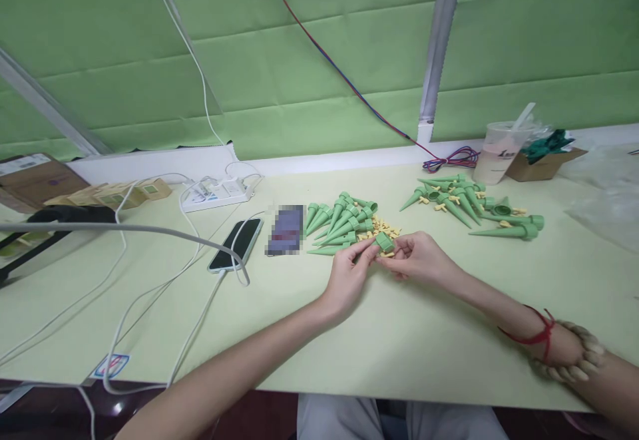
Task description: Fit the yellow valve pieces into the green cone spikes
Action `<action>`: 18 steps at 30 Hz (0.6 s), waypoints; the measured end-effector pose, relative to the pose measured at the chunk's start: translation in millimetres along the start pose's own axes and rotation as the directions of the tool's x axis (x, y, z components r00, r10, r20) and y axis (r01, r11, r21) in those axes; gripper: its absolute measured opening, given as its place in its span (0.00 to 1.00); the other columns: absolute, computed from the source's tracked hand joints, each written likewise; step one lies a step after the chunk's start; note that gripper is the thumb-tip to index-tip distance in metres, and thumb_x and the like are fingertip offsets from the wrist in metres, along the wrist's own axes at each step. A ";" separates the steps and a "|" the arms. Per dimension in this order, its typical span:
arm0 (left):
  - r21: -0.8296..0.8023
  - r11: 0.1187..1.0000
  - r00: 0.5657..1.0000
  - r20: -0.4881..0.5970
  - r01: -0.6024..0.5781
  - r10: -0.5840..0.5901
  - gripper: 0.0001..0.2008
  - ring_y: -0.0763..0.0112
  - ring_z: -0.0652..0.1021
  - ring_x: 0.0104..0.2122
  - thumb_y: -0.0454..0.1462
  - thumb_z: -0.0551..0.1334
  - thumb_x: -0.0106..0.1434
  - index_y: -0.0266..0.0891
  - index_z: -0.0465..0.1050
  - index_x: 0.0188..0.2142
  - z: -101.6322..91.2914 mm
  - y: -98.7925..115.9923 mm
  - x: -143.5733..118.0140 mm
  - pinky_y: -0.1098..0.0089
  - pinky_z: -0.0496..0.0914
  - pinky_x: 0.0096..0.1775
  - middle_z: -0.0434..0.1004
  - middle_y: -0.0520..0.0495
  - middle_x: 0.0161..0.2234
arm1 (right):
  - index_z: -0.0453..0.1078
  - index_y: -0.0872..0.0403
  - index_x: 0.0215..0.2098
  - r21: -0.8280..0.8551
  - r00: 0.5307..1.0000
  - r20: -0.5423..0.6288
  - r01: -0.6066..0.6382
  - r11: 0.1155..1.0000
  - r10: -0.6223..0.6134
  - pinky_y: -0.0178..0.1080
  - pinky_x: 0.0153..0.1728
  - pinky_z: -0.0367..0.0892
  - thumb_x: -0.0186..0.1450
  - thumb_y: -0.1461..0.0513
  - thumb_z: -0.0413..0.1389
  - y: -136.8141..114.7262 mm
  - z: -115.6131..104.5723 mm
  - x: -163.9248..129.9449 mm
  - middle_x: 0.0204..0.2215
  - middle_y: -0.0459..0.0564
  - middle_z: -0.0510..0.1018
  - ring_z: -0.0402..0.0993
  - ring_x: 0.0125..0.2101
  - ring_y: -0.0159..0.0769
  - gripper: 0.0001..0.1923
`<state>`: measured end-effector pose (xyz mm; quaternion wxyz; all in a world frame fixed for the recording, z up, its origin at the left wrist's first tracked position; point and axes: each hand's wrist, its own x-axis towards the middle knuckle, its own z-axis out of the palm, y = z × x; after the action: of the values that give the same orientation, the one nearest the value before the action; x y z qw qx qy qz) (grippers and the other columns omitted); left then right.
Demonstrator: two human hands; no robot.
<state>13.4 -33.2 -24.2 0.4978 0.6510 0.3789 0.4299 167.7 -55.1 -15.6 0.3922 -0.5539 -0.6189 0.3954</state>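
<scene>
My left hand (350,273) is closed around a green plastic plant watering spike (384,241), whose wide collar shows above the fingers. From the other side my right hand (417,257) pinches at the same piece, and a bit of yellow shows under the collar between the hands. Just behind lie a pile of green spikes (344,220) and a heap of small yellow valves (382,225). Farther right is a second group of green spikes (456,197), with yellow valves among or on them. The lower part of the held spike is hidden by my fingers.
On the left lie a phone (237,245) with a white cable, a blurred-out dark item (286,230) and a power strip (217,194). A grey cable (150,228) crosses there. At the back right stand a plastic cup (496,154) and a small cardboard box (542,164).
</scene>
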 end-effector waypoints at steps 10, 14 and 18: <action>-0.089 0.995 0.997 0.059 -0.053 0.058 0.17 0.77 0.60 0.22 0.46 0.56 0.60 0.36 0.65 0.23 -4.9 6.7 3.4 0.74 0.56 0.27 0.58 0.54 0.19 | 0.64 0.56 0.22 0.179 0.995 0.095 -0.044 0.983 0.027 0.32 0.23 0.67 0.52 0.54 0.61 -4.7 -4.2 3.5 0.17 0.41 0.68 0.67 0.19 0.27 0.16; -0.135 0.990 0.994 0.107 0.050 -0.035 0.20 0.78 0.57 0.20 0.49 0.54 0.60 0.36 0.60 0.20 -6.1 5.9 4.3 0.74 0.53 0.25 0.55 0.55 0.18 | 0.69 0.58 0.33 0.554 0.887 0.457 -0.341 0.759 0.065 0.36 0.29 0.73 0.61 0.51 0.53 -8.4 -7.3 2.7 0.23 0.45 0.70 0.71 0.23 0.28 0.17; -0.144 0.988 0.993 0.114 0.056 -0.039 0.21 0.78 0.58 0.21 0.50 0.54 0.60 0.36 0.60 0.20 -5.7 5.7 3.4 0.74 0.53 0.25 0.57 0.54 0.18 | 0.68 0.61 0.38 0.689 0.769 0.640 -0.574 0.443 0.002 0.35 0.25 0.74 0.67 0.56 0.44 -10.2 -8.4 0.5 0.23 0.48 0.71 0.72 0.23 0.29 0.18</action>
<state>9.6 -29.4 -17.2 0.5750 0.6261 0.3333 0.4079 171.6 -54.9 -2.9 0.3383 -0.2455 -0.3114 0.8534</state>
